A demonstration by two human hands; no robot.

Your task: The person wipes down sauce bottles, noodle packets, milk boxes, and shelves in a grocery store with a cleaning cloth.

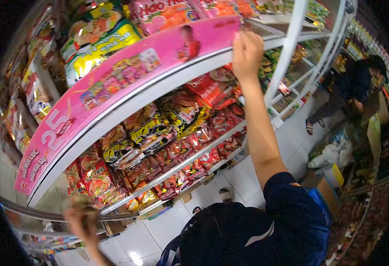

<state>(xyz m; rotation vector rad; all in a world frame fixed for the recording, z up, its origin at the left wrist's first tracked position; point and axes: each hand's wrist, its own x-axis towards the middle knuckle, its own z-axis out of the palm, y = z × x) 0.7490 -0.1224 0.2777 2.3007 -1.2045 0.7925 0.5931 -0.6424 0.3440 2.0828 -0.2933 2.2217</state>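
My right hand (247, 55) is closed over the front edge of the upper shelf (159, 75), at the right end of a pink printed strip (128, 66). Low on the left, my left hand (81, 226) is blurred and closed around a small brownish thing (85, 205) whose kind I cannot make out. It is near the left end of the lower shelf, beside red noodle packets (97, 177). Black and yellow noodle packets (148, 126) lie in the middle of that shelf.
Pink noodle bags (165, 15) and yellow-green bags (99, 53) fill the upper shelf. A white metal upright (287, 53) stands right of my arm. Another person (358, 84) is at the far right, above a cardboard box (325, 188). White floor tiles (145, 237) lie below.
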